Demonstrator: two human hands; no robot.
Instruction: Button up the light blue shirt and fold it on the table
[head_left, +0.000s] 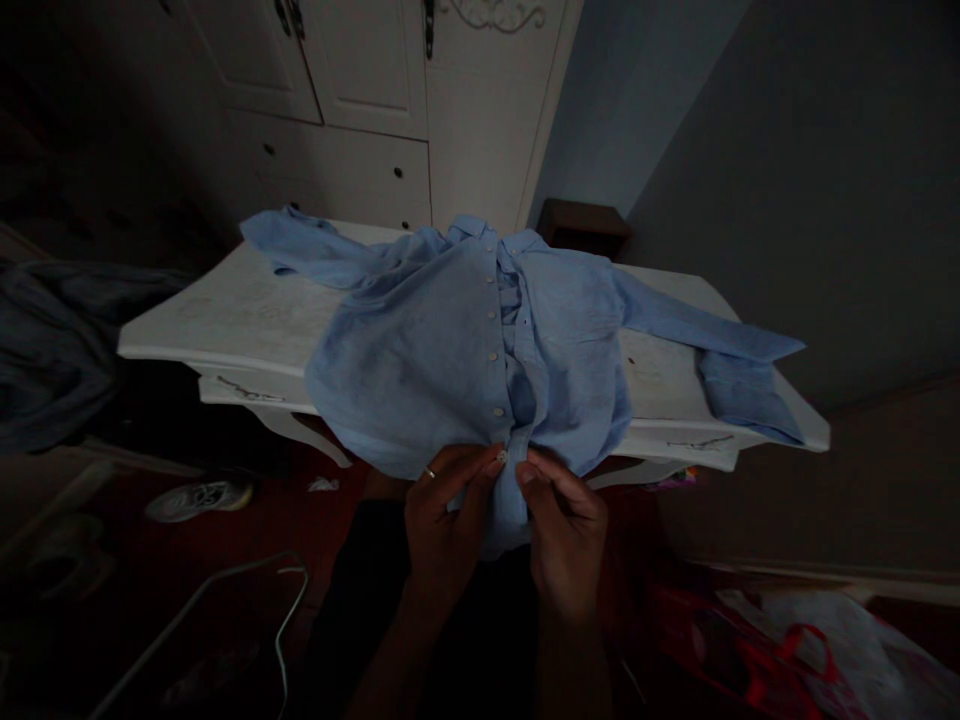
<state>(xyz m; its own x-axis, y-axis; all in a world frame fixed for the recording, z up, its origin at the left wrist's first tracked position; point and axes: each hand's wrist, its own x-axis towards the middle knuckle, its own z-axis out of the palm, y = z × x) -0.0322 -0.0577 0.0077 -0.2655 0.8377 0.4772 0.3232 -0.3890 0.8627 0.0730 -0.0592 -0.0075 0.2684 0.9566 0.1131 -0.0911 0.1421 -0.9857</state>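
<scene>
A light blue button-up shirt (412,340) lies front up across a white table, collar at the far side and hem hanging over the near edge. Its sleeves stretch out to both sides. The front is parted, with a row of white buttons along the left panel. My left hand (450,500), with a ring on one finger, pinches a low white button (502,456) at the panel's edge. Opposite it, my right hand (562,510) grips the edge of the right panel between thumb and fingers. A small gap separates the two hands.
The white table (225,310) has drawers in its front. Behind it stands a white wardrobe (367,110) beside a small brown box-like piece (585,225). On the floor are a shoe (199,501), a white wire hanger (217,580) and bags (810,650). Dark cloth (52,350) hangs at left.
</scene>
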